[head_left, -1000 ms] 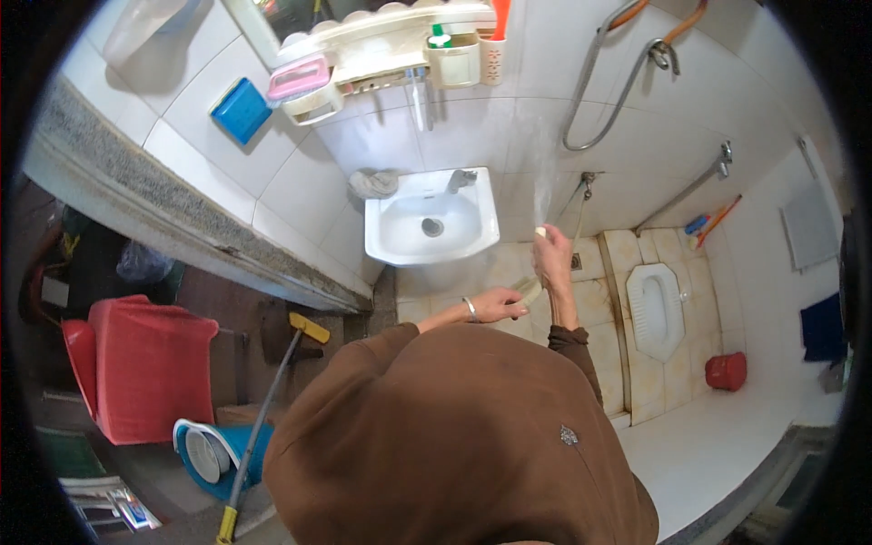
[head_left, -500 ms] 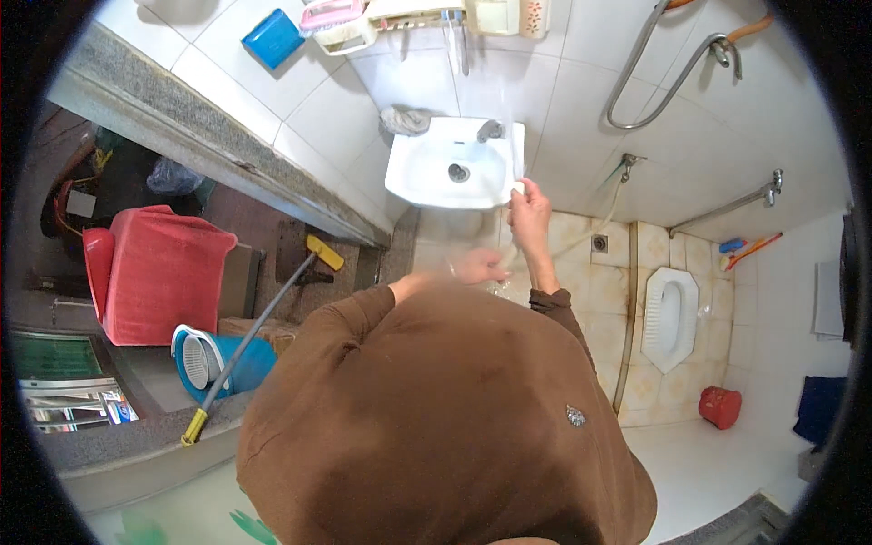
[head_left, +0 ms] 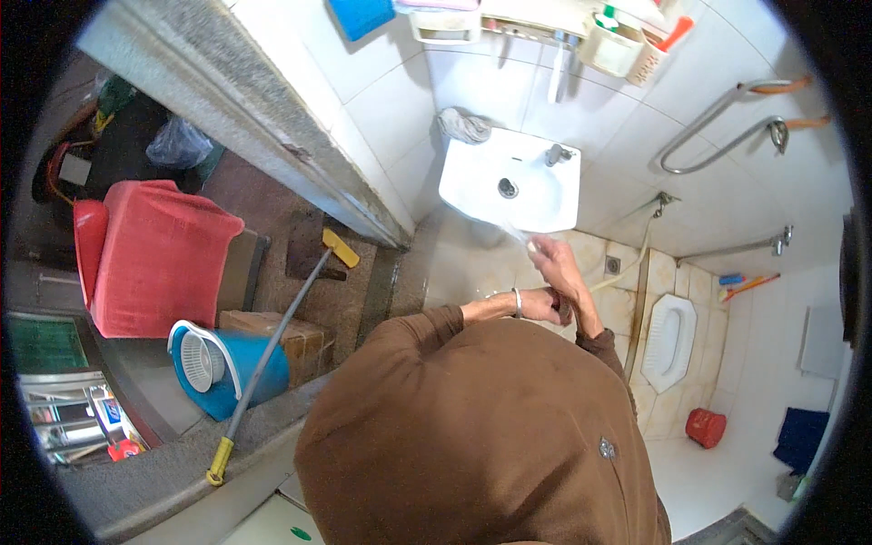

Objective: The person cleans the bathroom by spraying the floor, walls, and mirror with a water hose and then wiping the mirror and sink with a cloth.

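Observation:
My right hand [head_left: 557,265] is closed on the end of a pale hose [head_left: 607,282], in front of the white washbasin [head_left: 463,195]. A whitish streak of water [head_left: 515,232] leaves its tip toward the basin's front edge. Lower down, my left hand [head_left: 542,306], with a silver bangle at its wrist, is curled round what looks like a lower stretch of the hose; the right wrist partly covers its fingers. From the wall tap [head_left: 666,199] the hose slants down to my hands. A grey cloth [head_left: 464,126] lies on the basin's back left corner.
A squat toilet [head_left: 669,343] and a red bucket [head_left: 705,428] are at right. Across the doorway, left, stand a blue mop bucket [head_left: 238,361], a yellow-ended mop [head_left: 276,329] and a red-covered chair [head_left: 168,259]. A shelf [head_left: 531,32] with toiletries hangs above the basin.
The view has shifted, so the basin sits further right and lower. My hands have come closer together, the left now beside the right wrist. The spray has turned from upward toward the basin's front.

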`<act>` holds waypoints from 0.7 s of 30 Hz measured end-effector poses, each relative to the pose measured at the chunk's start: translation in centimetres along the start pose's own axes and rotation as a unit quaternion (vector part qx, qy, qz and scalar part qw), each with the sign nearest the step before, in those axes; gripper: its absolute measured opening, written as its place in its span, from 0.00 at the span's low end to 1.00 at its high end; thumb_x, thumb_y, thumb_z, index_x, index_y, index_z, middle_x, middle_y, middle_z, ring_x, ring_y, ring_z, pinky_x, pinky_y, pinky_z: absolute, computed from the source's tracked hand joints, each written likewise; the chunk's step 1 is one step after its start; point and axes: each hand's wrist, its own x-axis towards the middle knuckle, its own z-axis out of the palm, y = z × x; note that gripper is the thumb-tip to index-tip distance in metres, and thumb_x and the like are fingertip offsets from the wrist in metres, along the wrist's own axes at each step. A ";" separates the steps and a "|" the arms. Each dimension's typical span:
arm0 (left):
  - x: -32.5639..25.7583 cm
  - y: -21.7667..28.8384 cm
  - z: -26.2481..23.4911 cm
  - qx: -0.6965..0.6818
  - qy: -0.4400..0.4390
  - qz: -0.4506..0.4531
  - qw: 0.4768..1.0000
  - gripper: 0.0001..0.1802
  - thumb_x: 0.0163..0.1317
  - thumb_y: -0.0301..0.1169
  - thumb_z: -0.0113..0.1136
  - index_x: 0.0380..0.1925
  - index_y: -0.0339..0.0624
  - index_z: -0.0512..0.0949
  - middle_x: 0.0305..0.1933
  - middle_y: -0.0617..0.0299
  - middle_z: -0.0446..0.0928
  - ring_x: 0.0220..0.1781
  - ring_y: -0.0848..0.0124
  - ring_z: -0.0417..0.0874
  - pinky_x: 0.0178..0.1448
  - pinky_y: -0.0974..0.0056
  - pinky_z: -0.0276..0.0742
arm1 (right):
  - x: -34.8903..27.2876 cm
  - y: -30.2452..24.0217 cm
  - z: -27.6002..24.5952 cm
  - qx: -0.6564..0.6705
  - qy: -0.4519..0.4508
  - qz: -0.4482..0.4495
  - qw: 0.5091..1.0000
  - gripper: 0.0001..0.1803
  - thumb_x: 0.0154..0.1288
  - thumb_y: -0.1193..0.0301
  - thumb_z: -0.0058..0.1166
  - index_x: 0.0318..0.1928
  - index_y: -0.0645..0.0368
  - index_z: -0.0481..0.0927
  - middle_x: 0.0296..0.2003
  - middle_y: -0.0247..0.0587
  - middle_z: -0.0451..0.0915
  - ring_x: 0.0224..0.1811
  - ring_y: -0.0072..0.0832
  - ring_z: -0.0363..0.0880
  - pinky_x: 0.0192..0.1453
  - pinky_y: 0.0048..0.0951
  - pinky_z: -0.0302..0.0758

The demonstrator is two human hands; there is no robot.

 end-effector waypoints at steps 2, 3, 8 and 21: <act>-1.0 -0.1 -1.0 -0.021 0.140 0.008 0.990 0.13 0.53 0.33 0.55 0.35 0.37 0.74 0.34 0.59 0.75 0.38 0.70 0.73 0.44 0.64 0.69 | 2.1 -2.6 0.7 -0.106 0.028 -0.149 0.983 0.11 0.54 0.73 0.45 0.38 0.62 0.73 0.18 0.50 0.72 0.20 0.37 0.71 0.25 0.32 0.67; -1.4 0.8 -1.9 -0.013 0.174 -0.042 0.984 0.13 0.53 0.32 0.55 0.37 0.35 0.73 0.36 0.58 0.75 0.37 0.70 0.73 0.43 0.64 0.69 | 3.0 -3.8 0.7 -0.120 0.034 -0.162 0.979 0.11 0.54 0.73 0.45 0.40 0.61 0.72 0.20 0.57 0.70 0.22 0.44 0.72 0.27 0.36 0.67; -3.1 0.6 -4.6 -0.104 0.247 -0.046 0.962 0.14 0.55 0.39 0.53 0.33 0.39 0.73 0.31 0.62 0.74 0.31 0.76 0.70 0.33 0.69 0.68 | 7.2 -4.0 1.8 -0.097 0.131 -0.196 0.967 0.12 0.55 0.71 0.46 0.41 0.61 0.72 0.19 0.52 0.72 0.21 0.41 0.72 0.26 0.34 0.68; -5.3 -0.5 -5.0 -0.105 0.303 -0.025 0.947 0.13 0.58 0.37 0.50 0.37 0.40 0.73 0.36 0.64 0.74 0.38 0.73 0.72 0.37 0.65 0.74 | 8.8 -5.1 5.4 -0.195 0.040 -0.243 0.949 0.11 0.50 0.73 0.48 0.36 0.59 0.74 0.25 0.57 0.75 0.30 0.51 0.74 0.34 0.43 0.71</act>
